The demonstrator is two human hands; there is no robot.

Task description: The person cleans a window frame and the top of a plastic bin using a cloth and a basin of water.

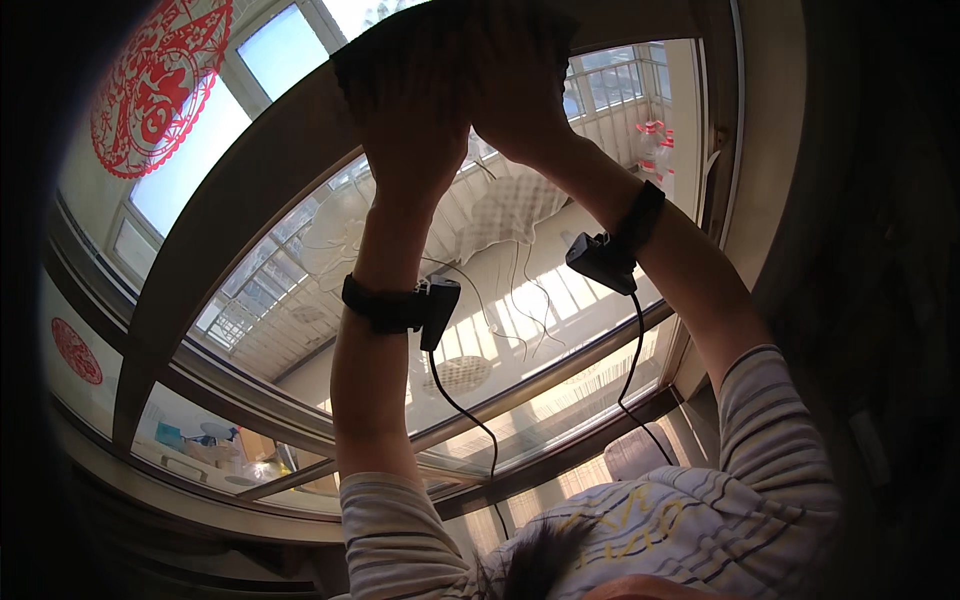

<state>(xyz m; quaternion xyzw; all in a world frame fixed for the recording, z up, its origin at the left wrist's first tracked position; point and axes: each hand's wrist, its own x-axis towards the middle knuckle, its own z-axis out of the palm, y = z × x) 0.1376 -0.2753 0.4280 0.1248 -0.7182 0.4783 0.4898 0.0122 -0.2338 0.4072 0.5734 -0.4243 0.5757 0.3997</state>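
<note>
Both my arms reach up towards the top of a brown-framed glass door or window [154, 315]. My left hand [412, 127] and my right hand [521, 105] lie side by side over a dark cloth [352, 64] and hold it up against the upper part of the frame. Deep shadow hides most of the fingers. A black strap with a small black device [441, 307] circles my left wrist. Another strapped device [600, 259] is on my right forearm. From each one a black cable runs down towards my striped shirt.
Through the glass are a sunlit balcony floor [450, 337], railings and red-capped plastic bottles [649, 146]. A red paper-cut decoration [157, 90] hangs at upper left, a smaller one [76, 350] below it. Assorted household items [225, 446] show through a lower left pane.
</note>
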